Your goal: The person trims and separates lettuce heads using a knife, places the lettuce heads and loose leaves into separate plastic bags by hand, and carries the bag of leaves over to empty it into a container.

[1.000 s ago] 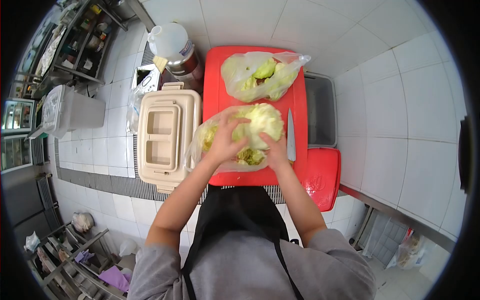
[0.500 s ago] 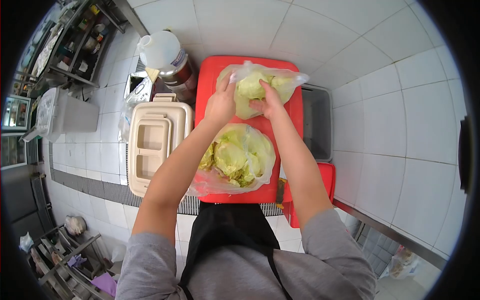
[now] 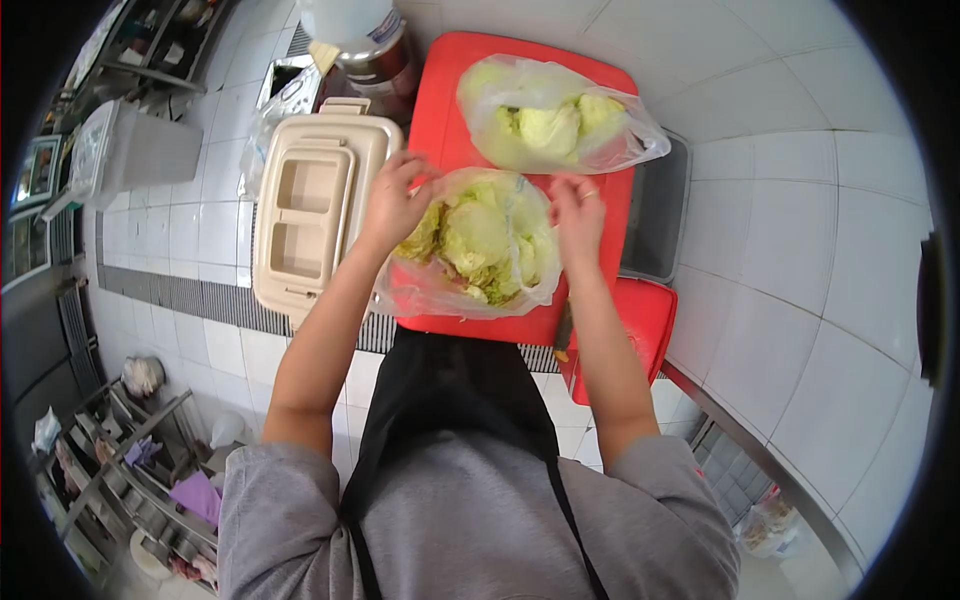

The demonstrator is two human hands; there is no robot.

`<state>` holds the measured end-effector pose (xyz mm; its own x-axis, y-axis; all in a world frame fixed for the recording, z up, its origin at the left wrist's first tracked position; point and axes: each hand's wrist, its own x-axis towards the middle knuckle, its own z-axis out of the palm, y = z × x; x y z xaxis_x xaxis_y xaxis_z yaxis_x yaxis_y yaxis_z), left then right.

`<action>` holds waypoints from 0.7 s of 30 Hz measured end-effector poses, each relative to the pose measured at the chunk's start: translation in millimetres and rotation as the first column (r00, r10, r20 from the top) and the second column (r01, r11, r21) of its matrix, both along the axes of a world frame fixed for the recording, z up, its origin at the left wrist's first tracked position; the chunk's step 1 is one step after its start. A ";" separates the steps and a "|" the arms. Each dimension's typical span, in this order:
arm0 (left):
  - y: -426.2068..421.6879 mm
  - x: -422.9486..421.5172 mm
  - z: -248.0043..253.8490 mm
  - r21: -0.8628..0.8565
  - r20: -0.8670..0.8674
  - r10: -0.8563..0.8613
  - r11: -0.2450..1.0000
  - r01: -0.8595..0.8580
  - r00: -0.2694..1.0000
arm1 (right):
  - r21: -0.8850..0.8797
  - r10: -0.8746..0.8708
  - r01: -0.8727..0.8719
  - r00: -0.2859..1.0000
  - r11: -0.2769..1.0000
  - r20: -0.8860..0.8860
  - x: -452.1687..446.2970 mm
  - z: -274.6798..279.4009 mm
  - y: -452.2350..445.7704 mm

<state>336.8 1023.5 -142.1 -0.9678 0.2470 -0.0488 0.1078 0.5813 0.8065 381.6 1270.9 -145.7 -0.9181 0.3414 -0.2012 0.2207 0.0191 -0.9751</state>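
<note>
A clear plastic bag of lettuce leaves [image 3: 478,232] lies on the red lid [image 3: 450,120] in front of me, its mouth spread wide. My left hand [image 3: 397,205] hovers at the bag's left edge, fingers apart and somewhat blurred, with nothing visible in them. On the bag's right side is my right hand [image 3: 578,222], wearing a ring. Its fingers are bent and smeared, so whether they touch the plastic is unclear. Farther back lies a second clear bag [image 3: 550,130] with pale green lettuce in it, apart from both hands.
A beige lidded container [image 3: 345,240] stands left of the red lid. Behind it are a metal pot [image 3: 380,70] and a translucent jug [image 3: 345,22]. To the right are a grey bin [image 3: 655,220], another red lid [image 3: 640,325] and a tiled wall [image 3: 755,240].
Both hands have let go of the far lettuce bag and drawn back toward me, one to each side of the near bag. The camera view has shifted, so the lid appears higher.
</note>
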 end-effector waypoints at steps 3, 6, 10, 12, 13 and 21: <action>-30.2 41.3 -29.3 -0.190 -0.113 0.138 0.969 -0.158 0.984 | -0.243 0.368 -0.335 0.924 0.910 0.104 40.1 -13.1 -63.7; -40.7 61.6 -81.6 -0.243 -0.053 0.278 0.928 -0.282 0.959 | -0.105 0.580 -0.577 0.758 0.810 0.299 61.0 -69.4 -125.1; -58.9 46.8 -107.0 -0.229 0.200 0.280 0.945 -0.233 0.939 | -0.108 0.169 -0.133 0.856 0.985 0.489 54.3 -95.3 -164.1; -61.9 42.6 -116.6 -0.109 0.223 0.342 0.939 -0.325 0.913 | -0.238 0.200 -0.090 0.846 0.967 0.494 47.8 -121.4 -176.3; -61.1 43.1 -119.9 -0.048 0.237 0.369 0.928 -0.369 0.898 | -0.300 0.213 -0.065 0.843 0.952 0.494 47.7 -134.8 -181.3; -85.0 22.6 -125.3 0.151 0.632 0.133 0.945 -0.290 0.763 | -0.398 0.098 0.083 0.905 0.914 0.414 70.8 -159.1 -196.8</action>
